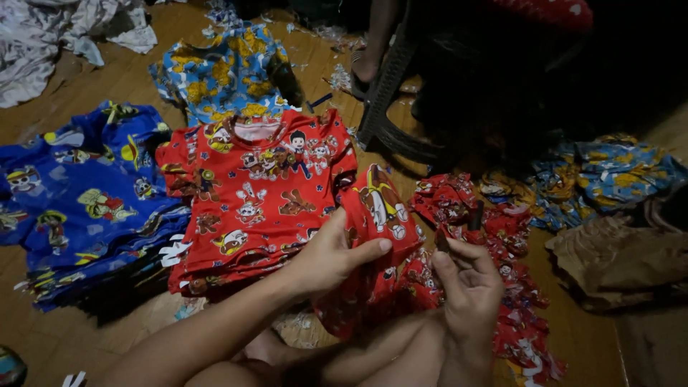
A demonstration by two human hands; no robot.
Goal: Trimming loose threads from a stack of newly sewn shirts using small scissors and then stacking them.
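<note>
While the left hand (326,254) is laid over a red printed garment (376,215), with thumb extended and fingers curled onto the cloth so that a fold is pinched, the right hand (469,287) is closed around a small dark tool (475,215) (its kind cannot be told; only a dark stub is seen above the fingers). The garment is draped from the left grip down toward the lap, and its far edge is just beside the tool. Directly beyond the left grip, a stack of red shirts (258,190) is laid flat on the wooden floor (588,337); further out on that side a blue stack (86,201) is seen, and beyond both, a blue-and-yellow shirt (222,72). Just past the right grip, a loose heap of red pieces (502,236) is spread. Judged risks: the cloth could be nicked, or a finger caught, since tool and pinched fold are held close in dim light; the fold could slip, the pinch being shallow. Another person's foot (365,64) is noted by a dark chair (401,107).
</note>
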